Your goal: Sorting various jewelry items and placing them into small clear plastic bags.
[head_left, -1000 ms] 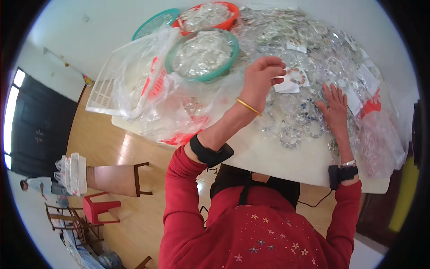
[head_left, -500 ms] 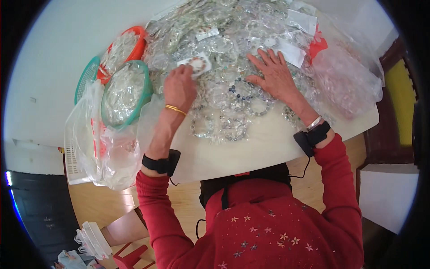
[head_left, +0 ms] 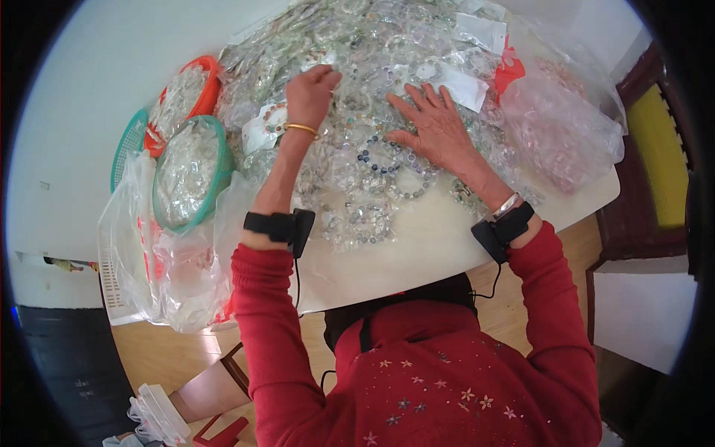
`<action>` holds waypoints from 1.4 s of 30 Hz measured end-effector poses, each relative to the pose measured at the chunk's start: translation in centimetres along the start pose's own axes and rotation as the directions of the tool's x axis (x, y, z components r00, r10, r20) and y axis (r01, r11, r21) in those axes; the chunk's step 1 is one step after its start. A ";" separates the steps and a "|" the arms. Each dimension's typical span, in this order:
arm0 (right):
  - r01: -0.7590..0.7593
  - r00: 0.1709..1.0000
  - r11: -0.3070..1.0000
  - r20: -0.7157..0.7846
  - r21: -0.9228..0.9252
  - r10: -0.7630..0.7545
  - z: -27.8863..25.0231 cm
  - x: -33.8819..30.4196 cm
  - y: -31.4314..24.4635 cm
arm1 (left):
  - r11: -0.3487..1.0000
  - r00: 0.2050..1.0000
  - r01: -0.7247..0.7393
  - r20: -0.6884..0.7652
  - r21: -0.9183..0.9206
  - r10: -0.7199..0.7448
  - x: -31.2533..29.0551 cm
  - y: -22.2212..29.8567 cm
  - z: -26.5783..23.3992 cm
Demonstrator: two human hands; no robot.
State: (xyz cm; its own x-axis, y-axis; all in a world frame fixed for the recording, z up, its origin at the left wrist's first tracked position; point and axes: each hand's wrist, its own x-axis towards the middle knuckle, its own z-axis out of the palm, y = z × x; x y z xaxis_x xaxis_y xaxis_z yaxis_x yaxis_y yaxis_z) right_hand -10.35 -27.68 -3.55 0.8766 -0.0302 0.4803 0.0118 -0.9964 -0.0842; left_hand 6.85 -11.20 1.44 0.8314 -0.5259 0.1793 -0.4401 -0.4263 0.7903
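Observation:
A broad heap of beaded bracelets in clear plastic packets [head_left: 350, 97] covers the table. My left hand [head_left: 310, 97] is over the middle of the heap, its fingers drawn together in a pinch; whatever may be between them is too small to make out. Beside my left wrist lies a white-backed packet [head_left: 261, 132] with a reddish-brown beaded bracelet, partly behind the wrist. My right hand [head_left: 438, 132] rests on the packets, fingers spread and palm down. Just left of its thumb is a dark blue beaded bracelet [head_left: 378, 155].
To the left stand a teal basket [head_left: 223, 160] and an orange basket [head_left: 211, 86] filled with packets, beside clear plastic bags [head_left: 182, 276]. A pinkish bag [head_left: 562, 138] of packets sits at the right. The pale table [head_left: 350, 279] has its curved edge close to my body.
My left hand has left the white-backed packet and reached farther into the heap. That packet now lies farther left, beside my wrist. My right hand stays spread on the heap; the view has shifted slightly.

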 end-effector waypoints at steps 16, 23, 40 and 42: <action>0.015 1.000 0.998 -0.024 -0.055 -0.016 0.5 -0.1 0.0 | 0.368 0.977 0.213 0.184 -0.905 -0.112 -5.1 2.9 -1.3; 0.010 0.999 0.999 -0.042 -0.043 -0.012 0.9 0.0 0.2 | 0.763 0.955 -0.295 -0.146 -0.575 0.259 0.7 3.9 -3.3; -0.025 0.999 0.999 -0.028 0.030 0.026 0.5 0.1 0.1 | 0.948 0.998 -0.051 0.003 -0.315 0.055 -1.9 -3.8 -2.0; -0.015 0.999 1.000 -0.033 0.025 0.016 0.5 0.1 0.0 | 0.885 0.999 -0.015 0.029 -0.465 0.033 -2.6 -3.5 -2.6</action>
State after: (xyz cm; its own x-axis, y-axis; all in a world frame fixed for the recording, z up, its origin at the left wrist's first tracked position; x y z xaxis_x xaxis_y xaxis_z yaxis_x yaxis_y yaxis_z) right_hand -9.99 -27.64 -3.91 0.8603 -0.0490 0.5074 0.0106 -0.9934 -0.1138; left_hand 7.10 -6.40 -0.29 0.8065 -0.5605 0.1880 -0.2446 -0.0268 0.9693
